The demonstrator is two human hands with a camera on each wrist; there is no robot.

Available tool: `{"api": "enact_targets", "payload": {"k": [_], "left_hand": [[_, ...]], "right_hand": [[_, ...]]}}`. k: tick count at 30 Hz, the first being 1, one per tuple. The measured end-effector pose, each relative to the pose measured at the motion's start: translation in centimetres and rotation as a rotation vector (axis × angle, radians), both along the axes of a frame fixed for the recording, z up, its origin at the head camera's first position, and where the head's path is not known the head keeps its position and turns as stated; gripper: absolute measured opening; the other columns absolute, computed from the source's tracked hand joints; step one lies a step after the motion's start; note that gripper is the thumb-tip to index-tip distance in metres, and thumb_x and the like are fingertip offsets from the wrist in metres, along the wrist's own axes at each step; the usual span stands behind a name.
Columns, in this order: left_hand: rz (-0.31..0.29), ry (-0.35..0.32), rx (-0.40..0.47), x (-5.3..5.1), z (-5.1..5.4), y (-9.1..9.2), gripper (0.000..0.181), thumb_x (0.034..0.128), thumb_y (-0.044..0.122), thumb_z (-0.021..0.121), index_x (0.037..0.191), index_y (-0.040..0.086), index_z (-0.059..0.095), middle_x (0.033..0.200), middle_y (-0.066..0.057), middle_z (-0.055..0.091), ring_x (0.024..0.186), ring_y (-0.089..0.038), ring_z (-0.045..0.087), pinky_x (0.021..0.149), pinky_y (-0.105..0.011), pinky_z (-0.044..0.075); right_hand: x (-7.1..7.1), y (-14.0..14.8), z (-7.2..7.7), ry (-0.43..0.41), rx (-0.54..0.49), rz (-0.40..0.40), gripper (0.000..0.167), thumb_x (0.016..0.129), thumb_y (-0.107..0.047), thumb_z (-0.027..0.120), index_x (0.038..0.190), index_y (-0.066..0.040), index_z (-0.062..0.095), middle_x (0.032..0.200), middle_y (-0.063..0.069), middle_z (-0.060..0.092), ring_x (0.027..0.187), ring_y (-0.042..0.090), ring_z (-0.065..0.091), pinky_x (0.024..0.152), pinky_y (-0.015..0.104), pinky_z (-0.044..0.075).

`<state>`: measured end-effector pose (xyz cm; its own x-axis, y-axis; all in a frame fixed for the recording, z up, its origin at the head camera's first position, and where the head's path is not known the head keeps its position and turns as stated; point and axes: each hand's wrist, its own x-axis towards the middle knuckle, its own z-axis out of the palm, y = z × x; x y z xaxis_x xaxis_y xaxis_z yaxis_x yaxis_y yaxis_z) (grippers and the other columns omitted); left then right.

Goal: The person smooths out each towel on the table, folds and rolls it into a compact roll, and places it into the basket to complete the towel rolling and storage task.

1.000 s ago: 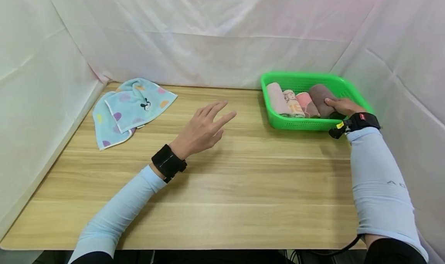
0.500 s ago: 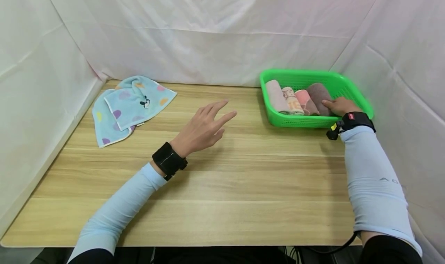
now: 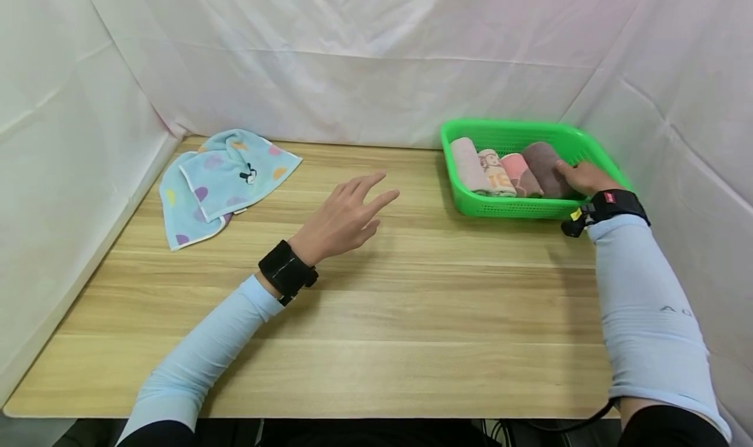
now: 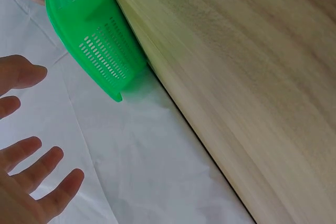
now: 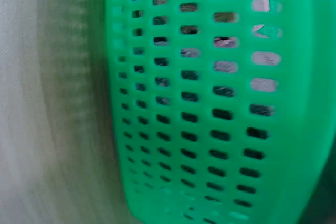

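In the head view my left hand (image 3: 341,223) hovers over the middle of the table with its fingers spread and holds nothing; its fingers (image 4: 38,169) also show in the left wrist view. My right hand (image 3: 588,178) reaches into the right side of a green plastic basket (image 3: 465,205). Its thumb touches the right side of a rolled grey-brown towel (image 3: 544,166), while its other fingers are hidden. Left of that roll lie a rolled pink patterned towel (image 3: 520,174), a cream printed one (image 3: 497,172) and a pale pink one (image 3: 468,166). The basket's perforated wall (image 5: 205,124) fills much of the right wrist view.
A light blue spotted towel (image 3: 223,179) lies loosely folded at the table's back left. White cloth walls (image 3: 365,61) enclose the back and sides of the wooden table (image 3: 376,342). A black cable (image 3: 573,426) hangs by the front edge at the right.
My right thumb has slid back a little to the right across the grey-brown roll, and more of the roll shows. The left hand has kept its place.
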<state>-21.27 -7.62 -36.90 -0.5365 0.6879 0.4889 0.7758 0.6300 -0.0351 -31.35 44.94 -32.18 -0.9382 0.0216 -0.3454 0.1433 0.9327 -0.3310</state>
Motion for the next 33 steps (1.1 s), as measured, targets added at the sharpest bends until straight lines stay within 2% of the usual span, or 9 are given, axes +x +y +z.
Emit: {"api": "enact_targets", "payload": {"k": [5, 8, 11, 17, 18, 22, 24, 30, 33], "left_hand": [[0.03, -0.02, -0.045, 0.1, 0.0, -0.5, 0.06, 0.0944, 0.021, 0.074, 0.149, 0.014, 0.051, 0.15, -0.02, 0.051, 0.133, -0.038, 0.053, 0.099, -0.053, 0.053], [0.057, -0.041, -0.08, 0.2, 0.1, -0.8, 0.057, 0.095, 0.022, 0.073, 0.147, 0.012, 0.053, 0.143, -0.017, 0.057, 0.131, -0.036, 0.055, 0.098, -0.051, 0.054], [0.083, -0.068, -0.109, 0.3, 0.2, -1.2, 0.046, 0.0959, 0.023, 0.072, 0.138, 0.01, 0.06, 0.134, -0.015, 0.064, 0.127, -0.036, 0.058, 0.097, -0.05, 0.054], [0.154, -0.152, -0.138, -0.4, 0.2, -2.4, 0.028, 0.0971, 0.025, 0.071, 0.12, 0.009, 0.069, 0.116, -0.012, 0.072, 0.114, -0.035, 0.064, 0.091, -0.05, 0.056], [0.171, -0.169, -0.139, -0.6, 0.2, -2.7, 0.027, 0.0974, 0.025, 0.071, 0.119, 0.01, 0.07, 0.114, -0.012, 0.072, 0.112, -0.035, 0.065, 0.089, -0.05, 0.056], [0.25, -0.234, -0.125, -1.7, 0.7, -4.5, 0.028, 0.0975, 0.026, 0.07, 0.118, 0.008, 0.07, 0.11, -0.013, 0.072, 0.103, -0.036, 0.067, 0.082, -0.049, 0.057], [0.291, -0.257, -0.105, -2.1, 1.2, -5.6, 0.029, 0.0971, 0.027, 0.07, 0.119, 0.008, 0.07, 0.109, -0.014, 0.073, 0.099, -0.036, 0.067, 0.079, -0.047, 0.057], [0.415, -0.281, -0.064, -3.2, 2.6, -9.6, 0.033, 0.0948, 0.024, 0.074, 0.12, 0.004, 0.069, 0.103, -0.016, 0.073, 0.087, -0.036, 0.068, 0.069, -0.047, 0.056], [0.505, -0.365, -0.077, -3.6, 3.1, -12.0, 0.039, 0.0928, 0.022, 0.075, 0.124, 0.002, 0.065, 0.105, -0.02, 0.071, 0.09, -0.04, 0.067, 0.072, -0.053, 0.056]], "right_hand": [[0.0, -3.1, 1.4, 0.224, 0.002, 0.023, 0.085, 0.106, -0.055, 0.028, 0.151, 0.016, 0.035, 0.149, 0.043, 0.039, 0.133, 0.06, 0.041, 0.105, 0.071, 0.037], [0.1, -7.2, 3.0, 0.333, 0.011, 0.108, 0.07, 0.106, -0.05, 0.036, 0.143, 0.007, 0.055, 0.143, 0.035, 0.055, 0.128, 0.055, 0.051, 0.103, 0.069, 0.041], [0.9, -11.9, 4.0, 0.389, -0.009, 0.2, 0.059, 0.107, -0.046, 0.041, 0.137, 0.0, 0.062, 0.137, 0.028, 0.063, 0.117, 0.049, 0.06, 0.101, 0.065, 0.044], [3.9, -19.8, 2.8, 0.528, -0.13, 0.421, 0.035, 0.107, -0.031, 0.055, 0.123, -0.003, 0.07, 0.118, 0.018, 0.073, 0.101, 0.036, 0.069, 0.094, 0.053, 0.053], [4.3, -20.9, 2.3, 0.561, -0.162, 0.457, 0.031, 0.106, -0.026, 0.057, 0.118, -0.002, 0.072, 0.114, 0.018, 0.074, 0.104, 0.034, 0.069, 0.093, 0.052, 0.054], [6.1, -24.0, 1.1, 0.559, -0.227, 0.538, 0.024, 0.105, -0.022, 0.059, 0.113, -0.004, 0.074, 0.105, 0.015, 0.075, 0.097, 0.031, 0.07, 0.089, 0.048, 0.055], [6.8, -24.8, 0.5, 0.511, -0.246, 0.544, 0.024, 0.105, -0.023, 0.059, 0.114, -0.005, 0.074, 0.103, 0.013, 0.076, 0.094, 0.028, 0.069, 0.087, 0.047, 0.055], [7.9, -25.0, -0.2, 0.436, -0.227, 0.522, 0.023, 0.105, -0.027, 0.061, 0.115, -0.011, 0.074, 0.1, 0.007, 0.076, 0.091, 0.023, 0.068, 0.083, 0.043, 0.053], [7.9, -24.7, -0.3, 0.444, -0.224, 0.523, 0.022, 0.105, -0.026, 0.061, 0.114, -0.011, 0.074, 0.098, 0.006, 0.075, 0.09, 0.023, 0.068, 0.083, 0.043, 0.053]]}}
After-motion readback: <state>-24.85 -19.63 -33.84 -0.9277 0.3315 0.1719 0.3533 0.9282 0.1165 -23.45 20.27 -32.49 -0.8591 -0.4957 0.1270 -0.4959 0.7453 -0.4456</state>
